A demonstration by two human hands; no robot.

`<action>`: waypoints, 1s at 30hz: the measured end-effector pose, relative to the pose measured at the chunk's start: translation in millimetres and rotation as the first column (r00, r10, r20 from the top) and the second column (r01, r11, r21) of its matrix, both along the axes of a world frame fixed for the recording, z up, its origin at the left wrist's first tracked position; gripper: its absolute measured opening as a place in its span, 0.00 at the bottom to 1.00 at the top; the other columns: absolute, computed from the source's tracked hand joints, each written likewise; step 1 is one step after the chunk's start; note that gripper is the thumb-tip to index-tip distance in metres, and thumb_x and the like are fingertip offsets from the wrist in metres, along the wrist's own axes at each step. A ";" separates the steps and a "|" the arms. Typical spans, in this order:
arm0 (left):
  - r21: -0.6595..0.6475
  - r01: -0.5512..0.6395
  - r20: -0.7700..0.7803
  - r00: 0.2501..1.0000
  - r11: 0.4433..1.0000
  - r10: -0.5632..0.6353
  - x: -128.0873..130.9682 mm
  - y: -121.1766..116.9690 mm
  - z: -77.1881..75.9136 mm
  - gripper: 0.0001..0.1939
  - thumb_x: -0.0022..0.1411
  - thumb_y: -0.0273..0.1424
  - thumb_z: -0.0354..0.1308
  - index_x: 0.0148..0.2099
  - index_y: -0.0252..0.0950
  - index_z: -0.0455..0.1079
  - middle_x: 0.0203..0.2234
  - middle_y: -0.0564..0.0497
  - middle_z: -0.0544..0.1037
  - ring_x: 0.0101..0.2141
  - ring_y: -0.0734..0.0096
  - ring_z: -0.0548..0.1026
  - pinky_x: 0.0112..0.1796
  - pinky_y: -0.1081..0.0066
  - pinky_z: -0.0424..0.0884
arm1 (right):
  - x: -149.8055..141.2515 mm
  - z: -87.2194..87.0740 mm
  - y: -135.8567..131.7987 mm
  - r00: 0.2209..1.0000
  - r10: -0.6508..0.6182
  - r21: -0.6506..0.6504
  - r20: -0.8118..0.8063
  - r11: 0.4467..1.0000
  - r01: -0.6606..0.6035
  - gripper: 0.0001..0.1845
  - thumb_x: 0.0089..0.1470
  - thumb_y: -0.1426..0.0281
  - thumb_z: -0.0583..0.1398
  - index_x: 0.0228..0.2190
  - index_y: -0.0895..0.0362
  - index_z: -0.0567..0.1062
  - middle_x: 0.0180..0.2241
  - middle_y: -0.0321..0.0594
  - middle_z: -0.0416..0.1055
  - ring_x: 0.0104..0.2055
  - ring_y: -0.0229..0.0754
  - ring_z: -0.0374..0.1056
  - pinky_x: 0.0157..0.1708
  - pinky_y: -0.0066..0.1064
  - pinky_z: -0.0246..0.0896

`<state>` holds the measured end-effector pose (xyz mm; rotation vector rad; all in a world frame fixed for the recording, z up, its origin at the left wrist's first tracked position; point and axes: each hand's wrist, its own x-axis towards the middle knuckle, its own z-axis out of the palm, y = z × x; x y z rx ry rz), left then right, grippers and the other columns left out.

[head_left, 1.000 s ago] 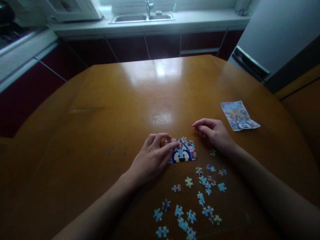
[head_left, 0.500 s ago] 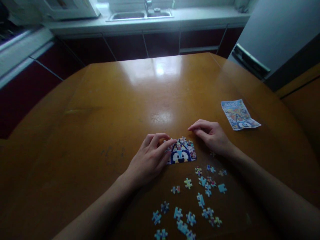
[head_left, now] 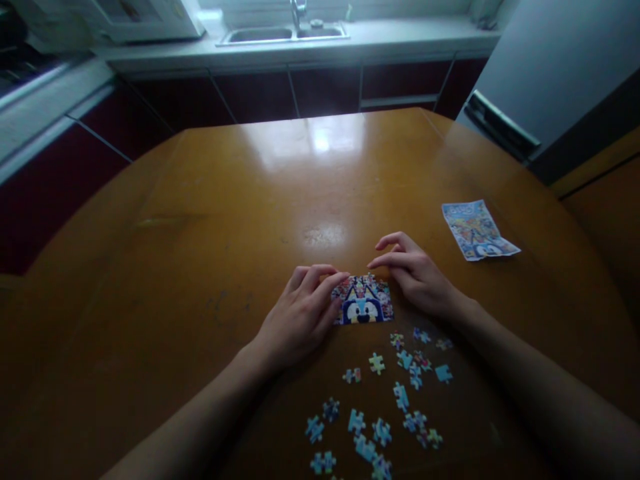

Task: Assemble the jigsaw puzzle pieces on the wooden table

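A partly joined jigsaw puzzle lies flat on the table, showing a blue dog's face below a crowd of small colourful figures. Along its left side, my left hand is closed on it, with the index fingertip at the upper left and the thumb by the left edge. My right hand is at the upper right corner, its fingers apart and one fingertip at the top edge. Whether that fingertip presses on a piece I cannot tell. Loose jigsaw pieces are scattered below the puzzle, towards me.
A creased picture sheet with the same dog lies on the wooden table to the right. Beyond the far edge stand a counter with a sink and red cabinets. A fridge is at the right.
My right hand has moved slightly left to the puzzle's top edge, and its fingers have spread apart. My left hand stays on the puzzle's left side.
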<state>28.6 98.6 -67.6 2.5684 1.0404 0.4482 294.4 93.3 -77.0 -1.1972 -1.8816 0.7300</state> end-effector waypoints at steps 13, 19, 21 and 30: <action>-0.013 0.038 0.056 0.998 0.999 -0.037 -0.1 2.9 1.4 0.19 0.72 0.32 0.54 0.63 0.42 0.65 0.56 0.47 0.71 0.54 0.56 0.65 0.56 0.53 0.68 | 14.5 -8.3 13.5 0.766 -0.288 -0.366 -0.574 0.928 0.075 0.12 0.55 0.74 0.58 0.32 0.52 0.82 0.31 0.39 0.70 0.27 0.36 0.60 0.24 0.31 0.52; -0.057 0.006 0.121 0.993 0.998 0.001 -0.9 4.5 -1.7 0.17 0.73 0.30 0.51 0.61 0.39 0.66 0.53 0.45 0.73 0.53 0.58 0.66 0.54 0.55 0.69 | 27.0 -7.5 24.0 0.553 -0.394 -0.501 -0.735 0.864 -0.051 0.07 0.50 0.73 0.61 0.30 0.54 0.81 0.35 0.41 0.74 0.30 0.36 0.63 0.29 0.32 0.60; -0.063 -0.012 0.155 0.988 0.998 0.022 -0.8 5.3 -3.3 0.16 0.73 0.30 0.50 0.61 0.38 0.66 0.50 0.46 0.74 0.51 0.59 0.67 0.53 0.56 0.69 | 29.2 -6.4 24.9 0.561 -0.391 -0.517 -0.730 0.853 -0.078 0.06 0.50 0.73 0.62 0.31 0.53 0.80 0.36 0.41 0.74 0.31 0.37 0.64 0.32 0.34 0.63; -0.051 -0.049 0.186 0.981 0.997 0.058 -0.9 7.8 -4.7 0.14 0.73 0.28 0.50 0.58 0.37 0.67 0.49 0.46 0.74 0.50 0.60 0.69 0.52 0.57 0.69 | 34.1 -10.5 26.0 0.635 -0.348 -0.515 -0.689 0.852 -0.092 0.07 0.52 0.71 0.62 0.35 0.53 0.78 0.38 0.44 0.75 0.35 0.42 0.67 0.39 0.39 0.68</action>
